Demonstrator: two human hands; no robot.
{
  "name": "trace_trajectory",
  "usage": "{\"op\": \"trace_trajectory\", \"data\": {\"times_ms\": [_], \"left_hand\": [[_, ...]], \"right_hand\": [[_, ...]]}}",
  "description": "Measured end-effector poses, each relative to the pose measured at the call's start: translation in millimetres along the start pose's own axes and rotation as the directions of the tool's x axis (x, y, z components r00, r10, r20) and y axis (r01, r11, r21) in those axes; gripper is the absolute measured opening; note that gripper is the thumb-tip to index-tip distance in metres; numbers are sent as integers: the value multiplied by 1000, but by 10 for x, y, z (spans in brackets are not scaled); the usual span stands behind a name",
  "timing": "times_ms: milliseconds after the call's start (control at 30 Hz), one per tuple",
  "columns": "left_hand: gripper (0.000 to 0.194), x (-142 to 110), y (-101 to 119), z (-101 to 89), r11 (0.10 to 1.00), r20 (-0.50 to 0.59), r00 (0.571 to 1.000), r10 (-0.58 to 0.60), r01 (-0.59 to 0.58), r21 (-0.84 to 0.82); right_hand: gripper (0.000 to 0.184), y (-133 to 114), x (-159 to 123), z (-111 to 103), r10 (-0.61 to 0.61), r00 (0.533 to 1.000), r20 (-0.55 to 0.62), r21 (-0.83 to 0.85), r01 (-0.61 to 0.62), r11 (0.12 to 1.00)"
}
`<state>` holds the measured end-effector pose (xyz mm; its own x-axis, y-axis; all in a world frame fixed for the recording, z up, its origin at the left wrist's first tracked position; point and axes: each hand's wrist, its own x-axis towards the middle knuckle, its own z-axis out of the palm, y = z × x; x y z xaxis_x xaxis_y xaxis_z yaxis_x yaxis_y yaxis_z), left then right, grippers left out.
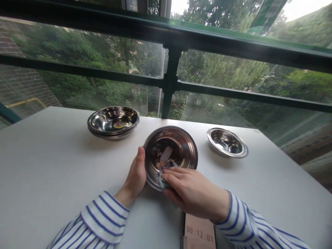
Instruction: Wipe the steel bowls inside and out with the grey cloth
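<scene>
A steel bowl point(178, 145) stands tilted toward me at the middle of the white table point(52, 166). My left hand point(136, 176) grips its left rim, thumb up along the edge. My right hand point(189, 188) lies over the bowl's near rim with fingers closed on a small grey-blue cloth point(166, 171), pressed against the inside of the bowl. Both wrists wear blue-striped white sleeves.
A stack of steel bowls point(113, 121) sits at the back left, a sticker inside the top one. A single smaller steel bowl point(227, 142) sits at the back right. A pink timer point(199, 231) lies at the near edge. A glass railing runs behind the table.
</scene>
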<state>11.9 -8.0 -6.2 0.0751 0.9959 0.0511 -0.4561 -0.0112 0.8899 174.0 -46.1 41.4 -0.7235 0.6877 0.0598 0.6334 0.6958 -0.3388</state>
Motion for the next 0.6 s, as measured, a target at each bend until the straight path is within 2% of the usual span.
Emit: {"op": "trace_trajectory", "data": {"times_ms": [100, 200, 267, 400, 467, 533, 600], "left_hand": [[67, -10, -4, 8, 1000, -10, 1000, -8, 9, 9], [69, -16, -9, -13, 1000, -37, 999, -18, 19, 16], [69, -13, -5, -26, 1000, -46, 999, -17, 17, 15], [67, -5, 10, -10, 1000, -8, 1000, 3, -3, 8], [65, -4, 3, 8, 1000, 21, 1000, 7, -7, 3], [65, -7, -14, 12, 1000, 38, 999, 2, -2, -2], [67, -10, -31, -5, 1000, 38, 999, -14, 14, -3]], "right_hand": [[26, -5, 15, -20, -12, 999, 35, 5, 12, 1000], [35, -44, 92, 80, -69, 996, -62, 79, 74, 994], [39, -63, 116, 110, -57, 992, -116, 80, 67, 995], [27, -31, 25, -38, -28, 998, 55, 14, 27, 1000], [20, -6, -14, -110, -2, 995, 98, -21, 4, 1000], [16, -5, 2, -102, -30, 995, 90, 6, 30, 1000], [18, -26, 56, -33, -83, 996, 19, 73, 82, 994]]}}
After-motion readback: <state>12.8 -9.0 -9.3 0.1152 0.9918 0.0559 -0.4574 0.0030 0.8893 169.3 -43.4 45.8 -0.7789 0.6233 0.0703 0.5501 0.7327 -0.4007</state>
